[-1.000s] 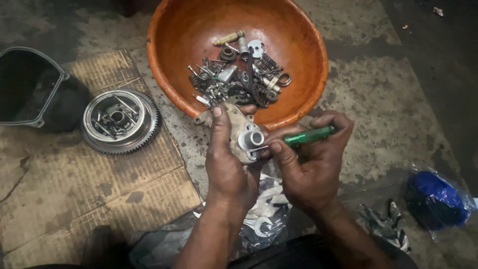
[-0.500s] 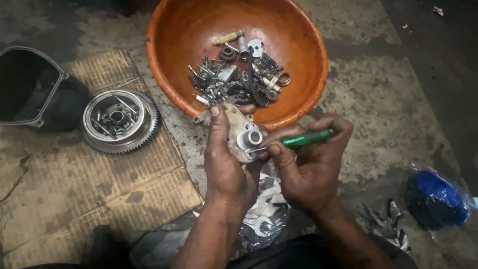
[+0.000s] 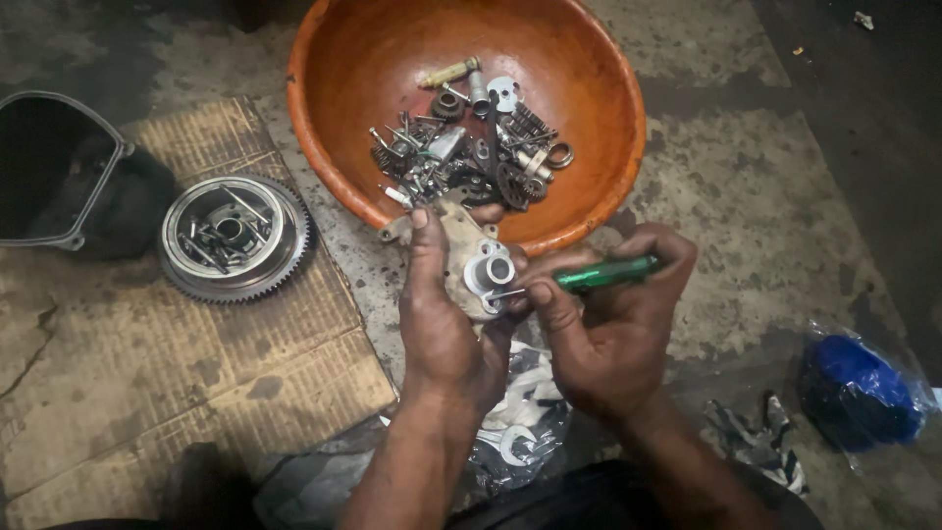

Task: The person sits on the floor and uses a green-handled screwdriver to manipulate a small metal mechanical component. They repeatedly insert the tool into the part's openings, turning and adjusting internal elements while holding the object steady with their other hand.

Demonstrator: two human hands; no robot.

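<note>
The left hand (image 3: 446, 324) is wrapped tight around a small, tan, cast-metal engine part with a pale round bore (image 3: 473, 267), thumb laid up its left side and fingers hidden behind it. The right hand (image 3: 608, 339) is pinched shut on a slim screwdriver with a translucent green handle (image 3: 603, 274); its thin metal tip reaches left to the rim of the bore, though whether it sits inside or just on the edge is hard to tell from here. Both hands meet over the part, knuckles nearly touching.

The part's upper end overlaps the near rim of a wide, round, orange plastic bowl (image 3: 589, 186), which holds a heap of small grey steel bolts, springs and washers (image 3: 466, 147) gathered at its centre, leaving bare sloping wall all round.

To the left, well apart from the hands, a round silver toothed flywheel (image 3: 235, 236) lies on a flat sheet of worn brown cardboard (image 3: 147, 383), with open cardboard between it and the left wrist. Beyond it sits a black metal-rimmed cover (image 3: 59, 172) at the frame's edge. Under the wrists lies a crumpled clear plastic bag with spanners (image 3: 515, 432). To the far right, a blue object in clear wrap (image 3: 859, 388) rests on stained concrete floor (image 3: 746, 167).
</note>
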